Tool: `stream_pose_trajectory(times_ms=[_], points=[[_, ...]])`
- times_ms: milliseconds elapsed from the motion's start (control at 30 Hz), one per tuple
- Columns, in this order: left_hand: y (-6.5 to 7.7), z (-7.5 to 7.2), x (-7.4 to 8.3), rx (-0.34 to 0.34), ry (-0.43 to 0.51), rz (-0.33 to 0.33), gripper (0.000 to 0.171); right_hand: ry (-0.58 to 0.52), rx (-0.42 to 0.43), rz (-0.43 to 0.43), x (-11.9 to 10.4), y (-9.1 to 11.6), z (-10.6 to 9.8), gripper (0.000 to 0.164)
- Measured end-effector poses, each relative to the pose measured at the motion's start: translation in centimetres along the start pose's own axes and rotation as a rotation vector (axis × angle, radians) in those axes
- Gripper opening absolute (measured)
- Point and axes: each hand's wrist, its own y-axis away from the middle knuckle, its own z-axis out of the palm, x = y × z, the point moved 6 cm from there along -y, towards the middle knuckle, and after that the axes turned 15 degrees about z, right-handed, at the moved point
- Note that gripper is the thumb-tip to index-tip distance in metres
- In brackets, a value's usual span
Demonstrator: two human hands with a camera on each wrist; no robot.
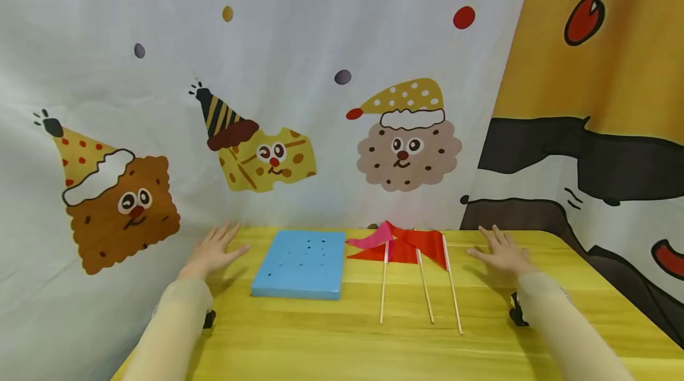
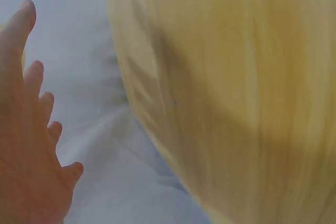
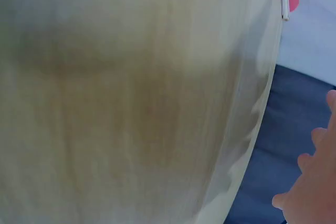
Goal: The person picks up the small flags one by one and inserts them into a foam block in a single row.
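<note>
A flat blue board [image 1: 300,277] with small holes in its top lies on the table, left of the middle. To its right are three small pennant flags on thin wooden sticks: a pink flag [image 1: 374,238] and two red ones, their cloth overlapping. My left hand [image 1: 212,253] hovers left of the board with its fingers spread, holding nothing. Right of the flags, my right hand [image 1: 503,254] is likewise spread and holds nothing. Only a corner of the board shows in the left wrist view; a stick end [image 3: 284,3] shows in the right wrist view.
The yellow wood-grain table [image 1: 320,339] has rounded far corners. Directly behind its far edge hangs a white curtain [image 1: 299,43] printed with cartoon snacks in hats. A yellow and black printed part [image 1: 598,84] covers the right side.
</note>
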Motion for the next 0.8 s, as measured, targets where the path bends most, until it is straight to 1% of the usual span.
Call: stream_pose_trajectory(times_ms=[133,267,300,533,800], points=[[0.1,0.2,0.2,-0.012,-0.048,0.047,0.082,0.031,0.000,-0.017,-0.7,0.3,0.3,0.092],[-0.1,0.2,0.4,-0.026,-0.055,0.064,0.080,0.046,0.001,-0.020,-0.9,0.4,0.3,0.092],[-0.2,0.2,0.5,-0.030,-0.047,0.062,0.080,0.051,0.001,-0.017,-0.9,0.4,0.4,0.092],[0.5,0.6,-0.1,-0.054,0.012,0.026,0.083,0.021,-0.037,-0.004,-1.4,0.6,0.3,0.091],[0.3,1.1,-0.4,-0.080,0.030,-0.002,0.085,0.011,-0.056,0.025,-0.1,0.4,0.3,0.092]])
